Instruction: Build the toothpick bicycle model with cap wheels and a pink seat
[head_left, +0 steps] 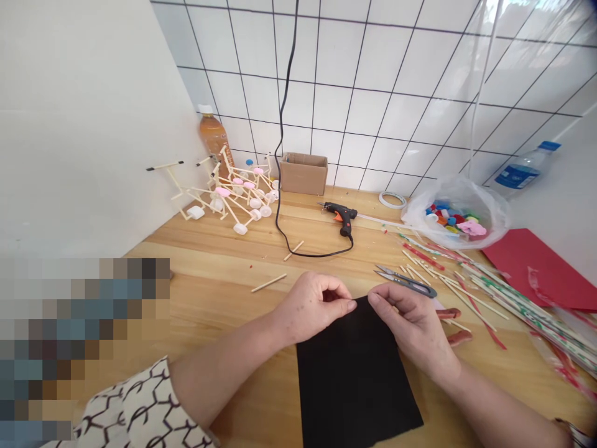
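A black sheet (354, 379) lies on the wooden table in front of me, its top edge between my two hands. My left hand (317, 306) pinches that edge between thumb and fingers. Close beside it on the right, my right hand (410, 320) pinches the same edge near the corner. Grey thread snips (410, 283) lie just beyond my right hand, and red-brown handles (459, 338) show beside it. Past my hands rests a black glue gun (342, 216) with its cable looping over the table. Two short sticks lie beyond my left hand, one of them (269, 283) nearer.
Stick models with round wheels (237, 193) stand back left by an orange drink bottle (215, 140). A cardboard box (304, 174), tape roll (392, 200), bag of colourful caps (457, 214) and water bottle (525, 169) line the wall. Red sheets (532, 267) and stick packs (527, 305) lie right.
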`<state>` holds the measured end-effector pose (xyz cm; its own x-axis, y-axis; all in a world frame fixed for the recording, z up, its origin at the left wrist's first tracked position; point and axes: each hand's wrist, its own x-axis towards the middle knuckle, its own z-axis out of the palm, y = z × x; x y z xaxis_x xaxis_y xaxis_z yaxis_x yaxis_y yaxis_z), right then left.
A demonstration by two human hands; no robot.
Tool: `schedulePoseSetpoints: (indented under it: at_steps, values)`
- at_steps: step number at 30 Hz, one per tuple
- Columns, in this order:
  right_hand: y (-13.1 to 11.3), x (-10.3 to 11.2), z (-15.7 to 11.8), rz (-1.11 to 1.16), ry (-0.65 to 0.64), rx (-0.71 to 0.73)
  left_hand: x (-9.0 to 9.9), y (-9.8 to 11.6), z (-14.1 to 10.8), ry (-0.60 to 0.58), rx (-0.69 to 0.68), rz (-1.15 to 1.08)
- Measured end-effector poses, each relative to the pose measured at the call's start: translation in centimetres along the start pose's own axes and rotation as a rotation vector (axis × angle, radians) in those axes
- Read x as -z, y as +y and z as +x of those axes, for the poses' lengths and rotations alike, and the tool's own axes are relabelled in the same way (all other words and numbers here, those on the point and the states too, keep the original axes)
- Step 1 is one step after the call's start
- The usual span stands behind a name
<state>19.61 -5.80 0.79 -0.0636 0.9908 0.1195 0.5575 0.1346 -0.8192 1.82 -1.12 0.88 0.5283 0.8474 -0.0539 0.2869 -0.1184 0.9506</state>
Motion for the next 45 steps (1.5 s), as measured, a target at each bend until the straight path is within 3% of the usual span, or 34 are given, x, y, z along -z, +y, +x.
schedulePoseSetpoints:
  at_steps: [9,21,26,37,45]
  values:
    - [-0.2,-1.1,-0.4,-0.039,-0.015,0.074,-0.3,0.0,0.0,-0.041,0.004,-0.043]
    - [0.2,2.8,0.9,0.435,0.241,-0.244,2.1,-0.6,1.1,0.073,0.045,-0.073]
    - [1.2,2.8,1.3,0.555,0.261,-0.197,2.6,-0.8,1.3,0.096,0.066,-0.121]
    - [2.2,3.3,1.6,0.519,0.321,-0.109,2.9,-1.7,1.9,0.146,0.057,-0.326]
    - [2.0,2.9,1.6,0.514,0.303,-0.129,2.8,-1.9,2.1,0.274,0.015,-0.384]
